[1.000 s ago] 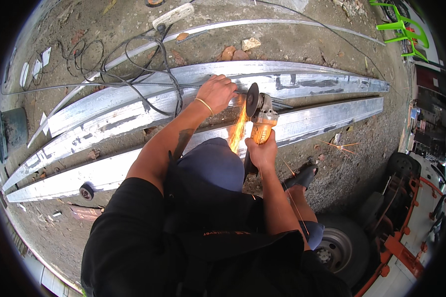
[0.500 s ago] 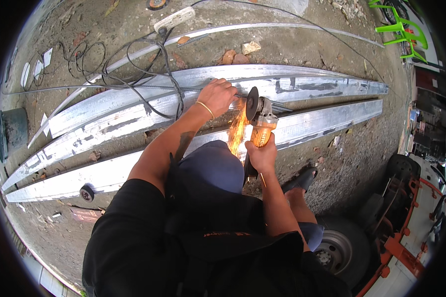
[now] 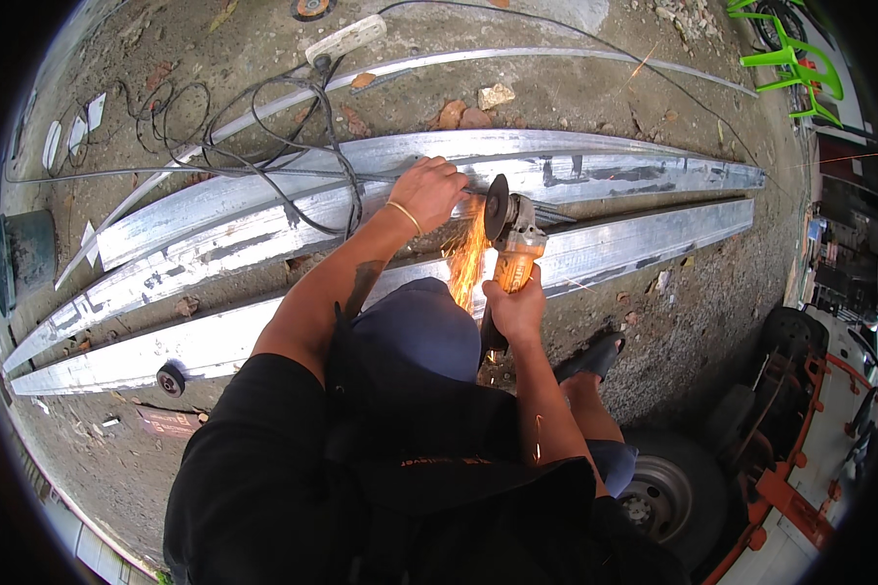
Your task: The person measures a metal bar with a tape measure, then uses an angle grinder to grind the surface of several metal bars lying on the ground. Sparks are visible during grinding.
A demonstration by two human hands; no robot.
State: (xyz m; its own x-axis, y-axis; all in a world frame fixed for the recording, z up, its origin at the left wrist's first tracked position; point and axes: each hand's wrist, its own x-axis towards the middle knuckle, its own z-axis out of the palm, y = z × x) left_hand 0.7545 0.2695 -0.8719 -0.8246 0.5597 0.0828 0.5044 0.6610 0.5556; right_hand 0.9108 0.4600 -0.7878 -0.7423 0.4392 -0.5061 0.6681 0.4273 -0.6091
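My right hand [image 3: 517, 307] is wrapped round the orange body of an angle grinder [image 3: 519, 258]. Its dark cutting disc [image 3: 498, 207] stands upright against thin steel rods [image 3: 546, 211], and a stream of orange sparks [image 3: 470, 255] sprays from there toward my knee. Just left of the disc, my left hand [image 3: 429, 193] is closed over the rods, with a bracelet on its wrist. The rods lie across long silvery metal beams [image 3: 644, 234]; the exact spot where the disc meets them is partly hidden by the disc and sparks.
Looped black cable [image 3: 254, 161] runs over the beams from a white power strip [image 3: 345, 39]. A small dark wheel-like disc [image 3: 170, 380] rests on the near beam. A dark green bucket [image 3: 29, 255] stands left, a vehicle tyre [image 3: 668, 492] lower right, a green chair [image 3: 810, 66] far right.
Both hands and the grinder stay almost in place. The spark stream has changed shape slightly, and a few stray sparks now fly farther out to the right.
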